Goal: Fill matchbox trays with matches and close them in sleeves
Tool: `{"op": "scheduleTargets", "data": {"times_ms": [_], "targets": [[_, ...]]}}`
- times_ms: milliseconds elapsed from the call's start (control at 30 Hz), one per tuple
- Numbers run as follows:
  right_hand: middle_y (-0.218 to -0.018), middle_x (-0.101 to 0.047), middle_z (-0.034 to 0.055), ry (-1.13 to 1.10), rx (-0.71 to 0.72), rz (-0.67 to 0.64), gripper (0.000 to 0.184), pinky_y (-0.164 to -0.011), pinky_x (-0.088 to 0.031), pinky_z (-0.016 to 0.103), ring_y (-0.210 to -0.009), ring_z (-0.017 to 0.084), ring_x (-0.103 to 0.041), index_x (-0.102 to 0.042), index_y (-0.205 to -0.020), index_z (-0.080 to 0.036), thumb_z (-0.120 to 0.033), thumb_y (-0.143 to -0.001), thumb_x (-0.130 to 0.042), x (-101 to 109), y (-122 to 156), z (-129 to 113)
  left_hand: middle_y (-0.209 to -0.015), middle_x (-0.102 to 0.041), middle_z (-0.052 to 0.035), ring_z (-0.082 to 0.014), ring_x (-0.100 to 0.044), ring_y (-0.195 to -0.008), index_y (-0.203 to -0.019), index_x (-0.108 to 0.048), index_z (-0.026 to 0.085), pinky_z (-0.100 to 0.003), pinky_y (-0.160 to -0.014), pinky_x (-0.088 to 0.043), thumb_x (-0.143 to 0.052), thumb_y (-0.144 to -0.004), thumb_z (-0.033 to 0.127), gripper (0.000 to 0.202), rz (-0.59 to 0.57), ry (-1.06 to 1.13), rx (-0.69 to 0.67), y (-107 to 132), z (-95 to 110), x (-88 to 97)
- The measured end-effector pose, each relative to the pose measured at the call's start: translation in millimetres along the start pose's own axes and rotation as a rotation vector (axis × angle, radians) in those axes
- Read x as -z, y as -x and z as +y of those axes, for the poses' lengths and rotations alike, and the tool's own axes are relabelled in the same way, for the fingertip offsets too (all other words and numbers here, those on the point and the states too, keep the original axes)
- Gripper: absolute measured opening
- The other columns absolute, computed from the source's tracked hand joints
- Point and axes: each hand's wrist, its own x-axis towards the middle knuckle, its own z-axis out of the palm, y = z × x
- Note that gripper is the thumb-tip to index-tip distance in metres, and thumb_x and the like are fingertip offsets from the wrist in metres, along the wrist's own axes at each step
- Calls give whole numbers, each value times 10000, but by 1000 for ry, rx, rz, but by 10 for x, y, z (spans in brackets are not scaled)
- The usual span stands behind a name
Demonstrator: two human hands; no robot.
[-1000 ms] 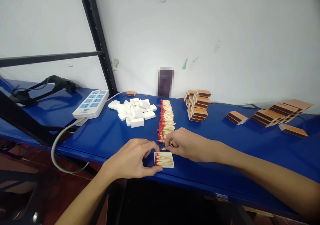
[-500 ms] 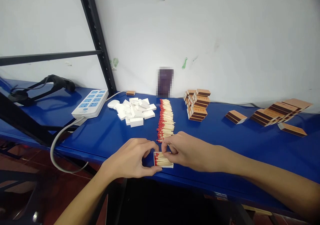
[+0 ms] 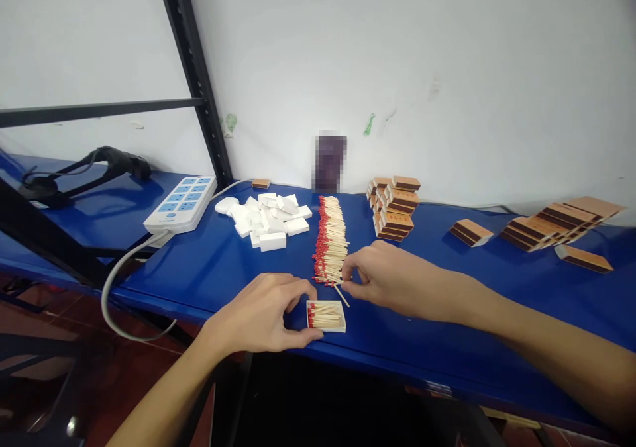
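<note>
My left hand (image 3: pixel 278 311) grips a small white matchbox tray (image 3: pixel 344 321) by its left end, thumb at the near side and fingers at the far side. Red-headed matches (image 3: pixel 325 316) lie in the tray with their heads to the left. Just beyond it runs a long row of loose matches (image 3: pixel 332 238) on the blue table. My right hand (image 3: pixel 380 278) pinches match ends at the near end of this row; its fingertips partly hide them. One single match (image 3: pixel 342 295) lies slanted between the row and the tray.
White tray pieces (image 3: pixel 271 218) are heaped left of the row. Matchbox sleeves stand in a stack (image 3: pixel 395 208) to the right, with more boxes (image 3: pixel 551 225) farther right. A power strip (image 3: pixel 181 205) and a black rack post (image 3: pixel 193 69) are at the left.
My right hand has moved from over the tray away to the near end of the match row. A single match now lies slanted there. My left hand stays on the tray.
</note>
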Motion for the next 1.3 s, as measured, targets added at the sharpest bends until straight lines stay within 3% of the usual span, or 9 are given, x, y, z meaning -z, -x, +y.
{"op": "scheduleTargets", "data": {"times_ms": [100,200,367,500,733,967,1300], "targets": [[-760,-652,42,34,-4,-26,192,-562,-341,250,-725,169,-574,-693,-828,-202,-332,-854,-554,-117,-33,14,-650,-465,55,-122,-448,-574,-923,-616,209,-260,-595,-351,-683,-781,471,305,-3,0,8,-4,-3,-3],[-697,-626,29,55,5,-55,173,-529,-319,247,-619,138,-533,-683,-790,-195,-246,-841,-525,-178,-51,1,-651,-462,57,-122,-450,-579,-932,-613,212,-258,-601,-352,-692,-775,468,311,-11,-4,16,-4,0,-2],[-655,-591,3,63,39,-63,148,-481,-276,231,-518,95,-445,-624,-687,-187,-167,-791,-521,-86,-33,1,-654,-469,53,-123,-449,-576,-939,-622,208,-260,-602,-355,-678,-785,467,307,-7,-3,12,0,6,2],[-675,-605,1,58,39,-39,124,-494,-280,230,-518,88,-456,-645,-770,-187,-173,-810,-529,-18,-37,6,-649,-468,52,-121,-439,-565,-929,-625,204,-260,-588,-352,-672,-785,475,310,-5,4,8,-1,6,6],[-674,-631,7,75,22,32,145,-519,-286,237,-578,113,-514,-665,-767,-196,-206,-833,-535,-153,-119,75,-657,-467,56,-125,-454,-586,-937,-615,213,-265,-611,-358,-687,-778,472,312,-16,-7,25,-3,1,4],[-634,-606,0,88,36,9,156,-505,-266,236,-535,96,-469,-658,-734,-191,-129,-772,-520,-92,-104,58,-665,-475,50,-127,-454,-585,-943,-613,212,-263,-598,-346,-673,-789,482,317,-23,-7,18,-9,4,4],[-633,-566,-13,103,83,-82,114,-499,-257,231,-529,92,-415,-606,-674,-193,-152,-755,-537,-82,-27,-9,-664,-464,56,-125,-453,-586,-950,-611,215,-268,-612,-354,-686,-777,475,321,-22,-14,14,4,-7,-3]]}}
